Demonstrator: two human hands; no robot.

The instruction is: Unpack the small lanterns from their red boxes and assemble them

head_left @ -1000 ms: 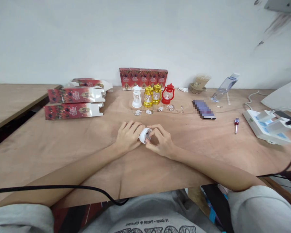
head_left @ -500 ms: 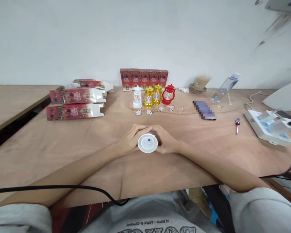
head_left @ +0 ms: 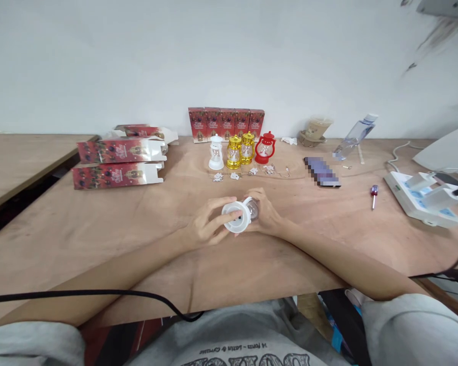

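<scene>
Both hands hold a small white toy lantern (head_left: 231,224) above the wooden table (head_left: 198,279), its round base turned toward me. My left hand (head_left: 209,221) grips the base, with a finger lying across the underside. The fingers of my right hand (head_left: 267,211) wrap round the lantern's clear body and top, which they partly hide. Beyond my hands stand a white lantern (head_left: 216,153), two gold lanterns (head_left: 234,155) and a red lantern (head_left: 265,148). Several small white tags with metal hooks (head_left: 234,176) lie in a row before them.
Red printed boxes (head_left: 227,124) stand against the wall, and open boxes (head_left: 110,175) lie stacked at left. To the right are a phone (head_left: 322,172), a screwdriver (head_left: 373,195), a bottle (head_left: 354,138), a cup (head_left: 316,129) and a power strip (head_left: 422,201). A black cable (head_left: 99,293) crosses at front left.
The lantern has tilted and shifted slightly right, so its clear body shows. A finger of my left hand has come onto the base's underside, while my right hand has moved toward the body.
</scene>
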